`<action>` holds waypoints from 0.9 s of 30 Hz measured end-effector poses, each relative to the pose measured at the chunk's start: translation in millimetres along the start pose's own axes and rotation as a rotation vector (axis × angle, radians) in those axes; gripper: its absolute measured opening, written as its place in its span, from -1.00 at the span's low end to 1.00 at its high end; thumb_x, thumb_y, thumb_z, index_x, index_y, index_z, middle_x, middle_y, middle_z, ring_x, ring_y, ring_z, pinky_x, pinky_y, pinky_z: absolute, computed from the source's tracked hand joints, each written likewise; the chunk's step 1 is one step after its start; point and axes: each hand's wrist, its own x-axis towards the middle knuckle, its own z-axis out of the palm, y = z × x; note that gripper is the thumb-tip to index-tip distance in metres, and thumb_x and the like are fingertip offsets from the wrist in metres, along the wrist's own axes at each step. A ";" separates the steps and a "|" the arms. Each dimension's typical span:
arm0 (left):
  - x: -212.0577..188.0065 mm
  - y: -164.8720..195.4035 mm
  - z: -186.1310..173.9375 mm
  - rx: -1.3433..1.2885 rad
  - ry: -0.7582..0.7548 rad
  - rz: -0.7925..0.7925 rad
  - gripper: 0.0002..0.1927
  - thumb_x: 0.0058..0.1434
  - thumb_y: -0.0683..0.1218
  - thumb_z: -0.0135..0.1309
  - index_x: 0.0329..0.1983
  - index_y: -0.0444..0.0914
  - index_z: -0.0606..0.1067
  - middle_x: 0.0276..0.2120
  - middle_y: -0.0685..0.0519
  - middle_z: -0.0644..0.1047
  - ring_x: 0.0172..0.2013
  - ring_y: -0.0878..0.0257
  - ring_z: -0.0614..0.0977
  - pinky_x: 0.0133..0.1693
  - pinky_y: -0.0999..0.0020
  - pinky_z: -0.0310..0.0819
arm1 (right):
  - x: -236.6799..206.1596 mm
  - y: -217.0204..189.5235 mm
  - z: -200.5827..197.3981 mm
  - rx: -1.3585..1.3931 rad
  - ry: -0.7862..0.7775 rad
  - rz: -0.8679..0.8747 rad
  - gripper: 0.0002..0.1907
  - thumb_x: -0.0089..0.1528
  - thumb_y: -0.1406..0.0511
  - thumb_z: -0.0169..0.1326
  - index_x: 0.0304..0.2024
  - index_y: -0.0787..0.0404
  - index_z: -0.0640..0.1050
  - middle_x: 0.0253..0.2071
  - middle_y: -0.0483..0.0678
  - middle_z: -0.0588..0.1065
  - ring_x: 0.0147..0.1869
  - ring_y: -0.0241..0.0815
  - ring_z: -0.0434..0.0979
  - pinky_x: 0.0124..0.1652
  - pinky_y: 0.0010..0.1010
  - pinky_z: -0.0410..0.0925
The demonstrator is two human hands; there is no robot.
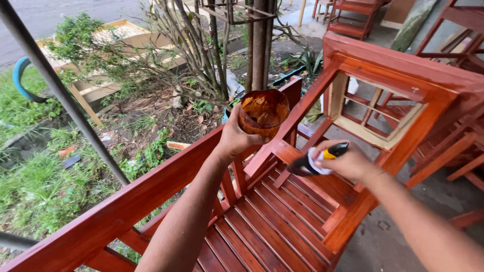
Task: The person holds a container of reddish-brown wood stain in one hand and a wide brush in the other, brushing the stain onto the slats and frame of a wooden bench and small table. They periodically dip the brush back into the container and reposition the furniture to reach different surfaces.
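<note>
Forearms, two, bare, enter from the lower edge and reach out over a red-brown stained wooden chair (282, 226) with a slatted seat.

Left hand (234, 136): raised above the chair's top rail, fingers wrapped round the lower wall of a cut-down plastic cup (263, 112), its inside coated with brown stain. Cup held upright and level, seemingly to keep the liquid from spilling, and close to the other hand, probably for easy dipping.

Right hand (348, 162): closed round a brush (318, 160) with a black and yellow handle, a scrap of white cloth or paper wrapped at the grip, likely against drips. Fingers pressed together on the handle; the dark head sticks out to the left of the fist, low over the inner end of the seat slats near the armrest. Whether the bristles touch the wood cannot be told.

Relation: cup above and left of the brush head, near but apart.

Surroundings: further stained furniture frames (403, 95) right and behind; a slanting metal pole (60, 90) at left; shrub stems and a tree trunk (259, 45); grass and litter on the ground (45, 186); pale unstained timber frames (121, 40) beyond.
</note>
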 end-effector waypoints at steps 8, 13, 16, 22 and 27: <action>18.8 -4.3 -34.9 0.016 0.098 0.064 0.04 -0.29 -0.30 0.47 0.33 -0.30 0.25 0.15 0.00 0.50 0.18 0.17 0.53 0.27 0.23 0.41 | 84.6 32.5 165.3 0.479 0.148 0.058 -0.79 0.04 0.45 0.36 -0.30 0.14 0.66 -0.33 -0.12 0.56 -0.30 -0.22 0.52 -0.32 -0.29 0.42; 32.3 -1.8 -37.1 -0.085 0.106 0.016 0.02 -0.31 -0.34 0.45 0.28 -0.31 0.26 0.12 0.00 0.50 0.14 0.17 0.55 0.22 0.22 0.48 | 132.8 48.8 161.4 0.350 0.227 -0.216 -0.81 -0.02 0.46 0.36 -0.37 0.16 0.66 -0.35 -0.18 0.62 -0.26 -0.36 0.59 -0.21 -0.45 0.49; 42.6 -1.1 -35.6 -0.044 0.132 -0.025 0.02 -0.31 -0.35 0.44 0.29 -0.28 0.26 0.12 0.01 0.50 0.14 0.18 0.56 0.23 0.25 0.46 | 159.2 56.8 116.7 0.262 0.276 -0.178 -0.81 -0.02 0.44 0.37 -0.37 0.16 0.67 -0.37 -0.16 0.62 -0.28 -0.34 0.57 -0.23 -0.44 0.49; 75.8 -9.4 -24.9 -0.045 0.124 -0.063 0.07 -0.36 -0.34 0.45 0.30 -0.26 0.25 0.13 0.02 0.50 0.15 0.19 0.55 0.23 0.26 0.44 | 214.7 54.4 8.5 0.291 0.335 -0.104 -0.82 0.05 0.42 0.34 -0.30 0.14 0.66 -0.38 -0.10 0.58 -0.34 -0.25 0.55 -0.36 -0.37 0.45; 106.2 -18.6 -12.5 -0.002 0.079 -0.099 0.04 -0.34 -0.31 0.48 0.27 -0.27 0.26 0.15 -0.01 0.51 0.18 0.16 0.55 0.27 0.21 0.44 | 257.1 50.4 -66.0 0.051 0.496 -0.331 -0.80 0.02 0.39 0.36 -0.31 0.11 0.66 -0.30 -0.13 0.62 -0.24 -0.30 0.59 -0.22 -0.43 0.47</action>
